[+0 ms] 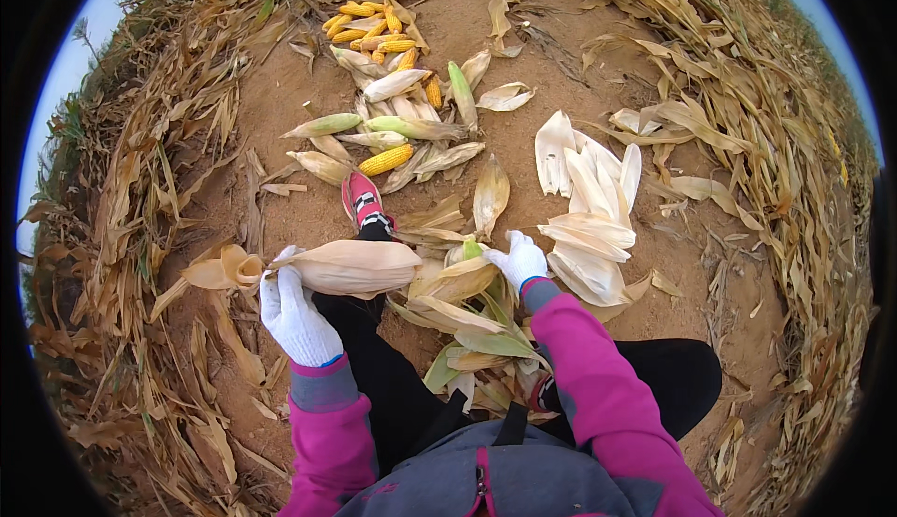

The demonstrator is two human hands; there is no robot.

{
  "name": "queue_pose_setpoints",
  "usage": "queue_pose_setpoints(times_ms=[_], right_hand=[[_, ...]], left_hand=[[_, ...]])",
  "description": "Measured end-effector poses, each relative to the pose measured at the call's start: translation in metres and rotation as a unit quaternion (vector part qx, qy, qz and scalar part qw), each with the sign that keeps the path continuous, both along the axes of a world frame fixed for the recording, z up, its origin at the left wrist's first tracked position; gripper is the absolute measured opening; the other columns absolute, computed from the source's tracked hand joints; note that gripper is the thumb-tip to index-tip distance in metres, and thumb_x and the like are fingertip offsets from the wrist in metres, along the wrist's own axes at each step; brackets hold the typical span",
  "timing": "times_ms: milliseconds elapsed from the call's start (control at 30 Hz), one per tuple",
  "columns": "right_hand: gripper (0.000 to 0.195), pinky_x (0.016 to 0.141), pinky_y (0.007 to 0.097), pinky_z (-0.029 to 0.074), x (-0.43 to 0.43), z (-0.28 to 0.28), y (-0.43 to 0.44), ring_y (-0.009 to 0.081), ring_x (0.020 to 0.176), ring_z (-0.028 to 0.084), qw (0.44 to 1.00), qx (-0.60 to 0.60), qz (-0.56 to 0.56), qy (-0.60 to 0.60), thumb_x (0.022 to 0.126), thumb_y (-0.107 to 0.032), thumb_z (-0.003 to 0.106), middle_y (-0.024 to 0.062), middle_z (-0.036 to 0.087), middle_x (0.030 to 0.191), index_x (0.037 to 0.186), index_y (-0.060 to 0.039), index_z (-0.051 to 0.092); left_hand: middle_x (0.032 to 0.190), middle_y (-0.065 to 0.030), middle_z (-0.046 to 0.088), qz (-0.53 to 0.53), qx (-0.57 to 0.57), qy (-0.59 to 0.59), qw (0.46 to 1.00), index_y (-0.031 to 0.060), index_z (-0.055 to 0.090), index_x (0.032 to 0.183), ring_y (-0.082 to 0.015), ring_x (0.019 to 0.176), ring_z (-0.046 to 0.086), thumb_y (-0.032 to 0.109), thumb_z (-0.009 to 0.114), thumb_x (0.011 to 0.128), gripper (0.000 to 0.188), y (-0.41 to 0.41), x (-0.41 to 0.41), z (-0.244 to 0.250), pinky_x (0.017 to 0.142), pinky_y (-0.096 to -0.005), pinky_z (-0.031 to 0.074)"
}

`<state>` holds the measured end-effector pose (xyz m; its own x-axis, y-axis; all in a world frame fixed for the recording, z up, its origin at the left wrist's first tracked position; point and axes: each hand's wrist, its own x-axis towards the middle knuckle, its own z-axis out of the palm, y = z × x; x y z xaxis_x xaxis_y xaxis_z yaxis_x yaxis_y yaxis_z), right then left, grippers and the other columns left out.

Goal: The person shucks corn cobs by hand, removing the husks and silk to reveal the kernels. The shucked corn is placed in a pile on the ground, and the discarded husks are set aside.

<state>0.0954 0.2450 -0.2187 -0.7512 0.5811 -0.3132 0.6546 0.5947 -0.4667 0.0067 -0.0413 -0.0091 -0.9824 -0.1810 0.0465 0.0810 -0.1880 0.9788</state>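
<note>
My left hand (pixel 298 314), in a white knit glove, grips the left end of a corn ear in pale dry husk (pixel 361 267). The ear lies level above my left leg and points to the right. To its right, my gloved right hand (pixel 520 261) is at the edge of a heap of loose husks (pixel 455 314). Its thumb meets or overlaps a husk there; whether it pinches anything is unclear. Just beyond the heap lies a brownish husked ear (pixel 491 196). Pale peeled husks (pixel 592 230) are spread to the right of my right hand.
Ahead, bare yellow corn cobs (pixel 375 30) form a pile, with several unpeeled ears (pixel 413 127) nearer me. One yellow cob (pixel 386 159) lies by my red shoe (pixel 363 196). Dry corn stalks (pixel 757 118) bank up on both sides of the bare soil (pixel 280 114).
</note>
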Motion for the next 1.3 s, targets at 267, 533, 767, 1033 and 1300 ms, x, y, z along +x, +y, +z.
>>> queue_pose_setpoints(times_ms=[267, 533, 767, 1033, 1300], right_hand=[[0.109, 0.096, 0.045, 0.049, -0.098, -0.086, 0.043, 0.0392, 0.114, 0.06, 0.99, -0.049, -0.127, 0.023, 0.066, -0.051, 0.084, 0.0252, 0.056, 0.132, 0.147, -0.0024, 0.029], [0.035, 0.089, 0.0441, 0.051, -0.112, -0.142, 0.04, 0.0318, 0.101, 0.065, 0.996, -0.076, 0.035, 0.039, 0.082, -0.021, 0.064, 0.0119, 0.069, 0.107, 0.117, -0.0224, 0.068], [0.022, 0.089, 0.0459, 0.05, -0.07, -0.1, -0.032, 0.0336, 0.103, 0.06, 0.96, 0.002, 0.279, 0.033, 0.083, -0.035, 0.067, 0.0093, 0.061, 0.108, 0.094, -0.0179, 0.074], [0.071, 0.089, 0.0464, 0.051, -0.074, -0.081, -0.032, 0.0345, 0.107, 0.064, 0.973, -0.04, 0.196, -0.111, 0.078, -0.061, 0.069, 0.0178, 0.066, 0.114, 0.126, -0.0088, 0.058], [0.069, 0.098, 0.0471, 0.047, -0.045, -0.096, -0.04, 0.0362, 0.118, 0.057, 0.947, -0.093, 0.241, -0.191, 0.078, -0.066, 0.065, 0.0205, 0.053, 0.131, 0.124, -0.0151, 0.066]], left_hand=[[0.113, -0.0162, 0.063, -0.01, -0.052, -0.011, 0.999, -0.0009, 0.058, 0.116, -0.0225, 0.106, 0.06, 0.015, 0.05, 0.102, 0.023, 0.003, -0.011, 0.006, 0.096, -0.0355, 0.046], [0.12, -0.016, 0.059, -0.068, -0.079, -0.038, 0.994, -0.0005, 0.055, 0.123, -0.0258, 0.112, 0.058, 0.026, 0.052, 0.102, 0.034, 0.004, -0.015, 0.002, 0.101, -0.0405, 0.044], [0.114, -0.0168, 0.064, -0.031, -0.025, -0.027, 0.999, -0.0005, 0.06, 0.116, -0.0264, 0.109, 0.061, 0.019, 0.057, 0.099, 0.027, 0.006, -0.014, -0.001, 0.099, -0.0408, 0.046], [0.111, -0.0155, 0.065, -0.025, 0.012, -0.033, 0.999, -0.0013, 0.059, 0.116, -0.022, 0.105, 0.061, 0.018, 0.055, 0.1, 0.025, 0.005, -0.007, -0.002, 0.096, -0.0356, 0.046], [0.112, -0.0169, 0.065, -0.039, 0.008, -0.031, 0.999, -0.0018, 0.06, 0.117, -0.0232, 0.107, 0.062, 0.014, 0.054, 0.099, 0.024, 0.011, -0.008, -0.001, 0.098, -0.0363, 0.046]])
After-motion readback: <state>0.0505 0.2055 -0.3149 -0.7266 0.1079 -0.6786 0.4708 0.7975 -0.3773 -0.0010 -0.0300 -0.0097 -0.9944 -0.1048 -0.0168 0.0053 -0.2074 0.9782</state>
